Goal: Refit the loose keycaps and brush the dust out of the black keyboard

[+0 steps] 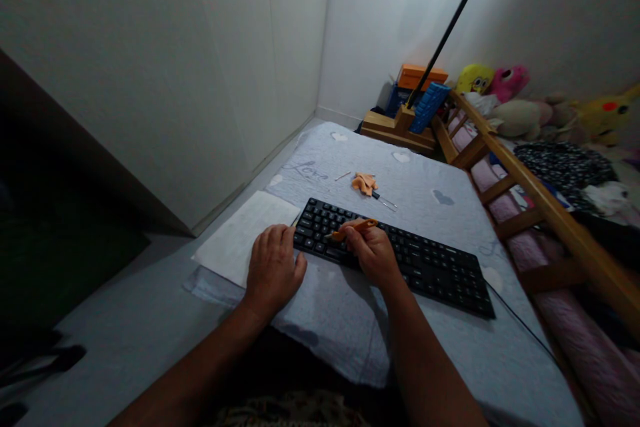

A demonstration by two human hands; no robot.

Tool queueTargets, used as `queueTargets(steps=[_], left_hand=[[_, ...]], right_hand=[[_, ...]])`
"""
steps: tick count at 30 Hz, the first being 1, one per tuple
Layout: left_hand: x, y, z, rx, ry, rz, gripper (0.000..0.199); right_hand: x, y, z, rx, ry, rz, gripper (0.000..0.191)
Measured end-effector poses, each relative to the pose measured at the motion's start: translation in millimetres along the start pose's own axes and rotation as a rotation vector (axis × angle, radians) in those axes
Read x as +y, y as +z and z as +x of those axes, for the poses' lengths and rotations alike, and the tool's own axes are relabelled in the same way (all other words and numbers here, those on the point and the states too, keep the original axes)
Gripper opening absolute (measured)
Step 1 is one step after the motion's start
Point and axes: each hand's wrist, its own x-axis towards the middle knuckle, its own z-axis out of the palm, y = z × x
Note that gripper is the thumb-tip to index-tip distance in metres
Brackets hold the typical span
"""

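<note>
A black keyboard (435, 267) lies at a slant on a cloth-covered table (330, 320). My right hand (373, 250) is closed around an orange-handled tool (353, 228), whose narrow tip points left at the keys. At the keyboard's left end rests my left hand (276, 263), palm down, its fingers close together over the edge of a white sheet (235, 233); whether it grips anything is hidden. Beyond the keyboard are a crumpled orange cloth (365, 183), a small tool with thin metal prongs (385, 200) and a thin white stick (343, 175).
The keyboard's cable (523, 320) runs off to the right. A wooden rail (545, 180) borders the table's right side, with plush toys behind it. At the back stands a wooden block base (400, 130) with a black pole. A white cabinet (225, 80) rises at the left.
</note>
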Motion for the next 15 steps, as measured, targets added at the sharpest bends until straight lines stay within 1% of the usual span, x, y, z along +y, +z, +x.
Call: queueTargets(steps=[4,9,11,15], left_hand=[[-1.1,1.4,-0.7,0.003,0.005,0.010,0.036],[-1.2,1.7,-0.8,0.008,0.011,0.025,0.036],[-1.0,1.7,-0.7,0.005,0.010,0.029,0.036],[-0.4,1.3,-0.5,-0.004,0.007,0.029,0.036]], right_hand=[[2.4,0.3,-0.2,0.044,0.011,0.069,0.037],[0.3,0.3,1.2,0.119,-0.038,-0.036,0.032],[-0.6,0.6,1.5,0.106,-0.037,-0.060,0.031],[-0.6,1.6,0.4,-0.001,0.006,0.010,0.033]])
